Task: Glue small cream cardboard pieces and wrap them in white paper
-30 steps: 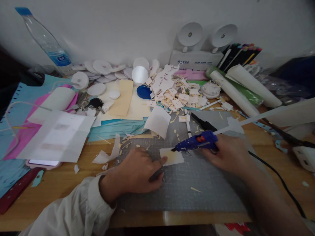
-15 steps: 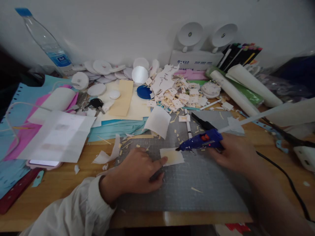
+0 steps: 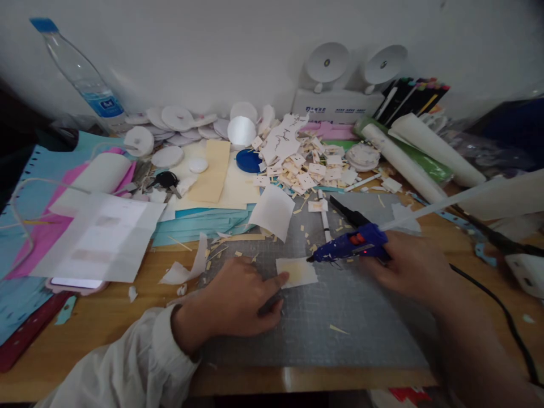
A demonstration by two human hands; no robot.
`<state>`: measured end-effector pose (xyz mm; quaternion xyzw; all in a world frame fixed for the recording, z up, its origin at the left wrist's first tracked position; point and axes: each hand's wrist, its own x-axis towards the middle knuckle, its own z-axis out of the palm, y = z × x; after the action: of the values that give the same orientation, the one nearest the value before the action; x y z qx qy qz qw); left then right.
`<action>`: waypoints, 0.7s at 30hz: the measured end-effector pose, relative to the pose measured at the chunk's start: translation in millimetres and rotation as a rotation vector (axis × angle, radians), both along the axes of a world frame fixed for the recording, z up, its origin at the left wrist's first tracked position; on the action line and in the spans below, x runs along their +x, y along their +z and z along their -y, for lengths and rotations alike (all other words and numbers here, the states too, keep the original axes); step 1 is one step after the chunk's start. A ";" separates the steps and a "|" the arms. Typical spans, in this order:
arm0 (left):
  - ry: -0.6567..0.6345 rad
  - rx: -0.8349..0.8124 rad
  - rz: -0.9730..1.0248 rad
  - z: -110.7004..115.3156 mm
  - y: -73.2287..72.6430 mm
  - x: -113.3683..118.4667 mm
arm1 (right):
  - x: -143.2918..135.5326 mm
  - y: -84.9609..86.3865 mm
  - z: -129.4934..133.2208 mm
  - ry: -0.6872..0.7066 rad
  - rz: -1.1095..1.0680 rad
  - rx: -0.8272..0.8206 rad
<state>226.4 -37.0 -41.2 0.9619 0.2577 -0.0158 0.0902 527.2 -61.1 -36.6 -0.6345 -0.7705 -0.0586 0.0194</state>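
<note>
The left hand (image 3: 238, 294) is resting over the left part of the grey cutting mat (image 3: 323, 334), and its index finger is stretching out and touching the left end of a small pale paper piece (image 3: 304, 276). Its other fingers are curling inward; something dark is showing under them, but whether they are pinching it, I cannot tell. The paper piece is lying flat on the mat, a little left of the mat's middle. The right hand (image 3: 406, 266) is closing around the handle of a blue glue gun (image 3: 361, 243), on which a small red light is glowing. The nozzle is pointing to the left, at the upper right corner of the paper piece; whether it is touching, I cannot tell. A long translucent glue stick (image 3: 433, 208) is extending from the back of the gun toward the right edge of the tabletop (image 3: 140, 345). Near the far edge of the mat, a white pen (image 3: 324, 222) is lying under a small card, and a curved white sheet (image 3: 274, 212) is lying to its left. Behind the mat, toward the tabletop's back edge, many small cards (image 3: 304, 173) are forming a heap beside a blue lid (image 3: 249, 161).
</note>
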 end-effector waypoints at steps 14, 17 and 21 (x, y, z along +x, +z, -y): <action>-0.005 0.004 0.018 -0.6 0.3 -0.5 | -1.6 8.3 -0.8 -0.076 -0.109 -0.002; -0.009 0.002 0.015 0.4 0.5 -0.7 | -1.5 8.4 -1.5 -0.111 -0.115 -0.019; -0.015 0.013 0.010 2.4 2.1 -1.1 | 1.9 10.6 9.2 -0.178 -0.299 -0.006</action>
<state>225.3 -39.4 -39.1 0.9644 0.2502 -0.0100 0.0853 529.1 -70.3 -26.0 -0.7019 -0.6999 0.0372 0.1264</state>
